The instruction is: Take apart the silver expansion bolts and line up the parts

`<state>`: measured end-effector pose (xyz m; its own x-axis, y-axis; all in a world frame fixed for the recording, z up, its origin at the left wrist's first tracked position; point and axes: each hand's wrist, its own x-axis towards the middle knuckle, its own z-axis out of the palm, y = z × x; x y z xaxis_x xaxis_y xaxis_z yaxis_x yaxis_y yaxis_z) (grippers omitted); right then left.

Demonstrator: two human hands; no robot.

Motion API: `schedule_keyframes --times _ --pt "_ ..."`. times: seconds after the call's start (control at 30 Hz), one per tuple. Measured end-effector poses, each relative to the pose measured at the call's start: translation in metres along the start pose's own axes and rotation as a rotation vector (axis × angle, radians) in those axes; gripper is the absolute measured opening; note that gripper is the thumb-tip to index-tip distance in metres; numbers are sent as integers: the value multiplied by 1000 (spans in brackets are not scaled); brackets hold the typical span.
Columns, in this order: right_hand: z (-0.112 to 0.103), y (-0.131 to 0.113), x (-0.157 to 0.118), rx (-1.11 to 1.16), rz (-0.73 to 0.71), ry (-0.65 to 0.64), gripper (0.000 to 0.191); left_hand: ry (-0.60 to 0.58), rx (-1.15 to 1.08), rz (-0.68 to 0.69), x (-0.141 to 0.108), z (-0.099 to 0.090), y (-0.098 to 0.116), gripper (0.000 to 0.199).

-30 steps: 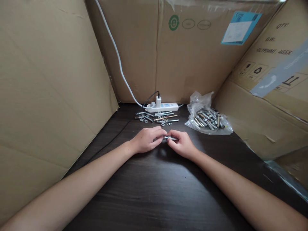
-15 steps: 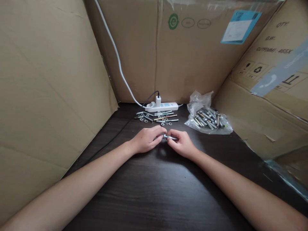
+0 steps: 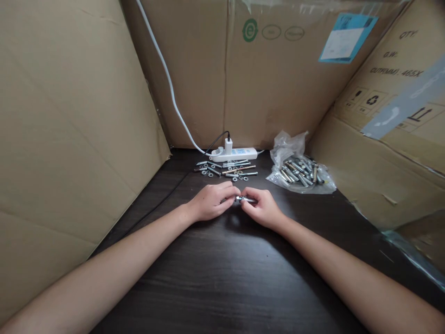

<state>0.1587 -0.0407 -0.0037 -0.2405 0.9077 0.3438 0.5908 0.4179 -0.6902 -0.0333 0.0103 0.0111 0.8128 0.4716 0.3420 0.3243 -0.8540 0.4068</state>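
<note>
An expansion bolt (image 3: 249, 200) lies level between my hands, just above the dark table (image 3: 229, 278). My right hand (image 3: 263, 207) is closed round its shank, thumb in front and fingers behind. At the bolt's left end a hex nut (image 3: 238, 198) shows, pinched by the thumb and fingertips of my left hand (image 3: 211, 202). Part of the nut and most of the shank are covered by fingers. Beyond my hands lie several loose bolts (image 3: 239, 170) with washers and nuts (image 3: 208, 174) scattered among them.
A clear plastic bag (image 3: 288, 144) full of bolts sits at the back right. Behind the loose bolts is a white power strip (image 3: 243, 154) with a plugged-in charger. A black cable (image 3: 160, 204) crosses on the left. Cardboard boxes (image 3: 194, 60) wall three sides.
The nut at the bolt's end shows turned to a different face, and my left fingertips have shifted slightly. Both hands otherwise stay in place.
</note>
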Motion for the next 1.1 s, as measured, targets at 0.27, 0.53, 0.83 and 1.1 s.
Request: schedule_keyframes --times 0.27,0.53,0.83,1.1 --pt "-1 0 0 -10 0 -3 10 -21 -104 -76 2 4 2 21" --pt "-1 -1 1 9 3 2 11 51 -128 -99 2 4 6 17" --pt "0 0 1 30 15 11 10 43 -101 -44 2 3 5 20" --pt "1 -2 -1 -62 0 -27 9 11 -242 -129 3 6 -3 14"
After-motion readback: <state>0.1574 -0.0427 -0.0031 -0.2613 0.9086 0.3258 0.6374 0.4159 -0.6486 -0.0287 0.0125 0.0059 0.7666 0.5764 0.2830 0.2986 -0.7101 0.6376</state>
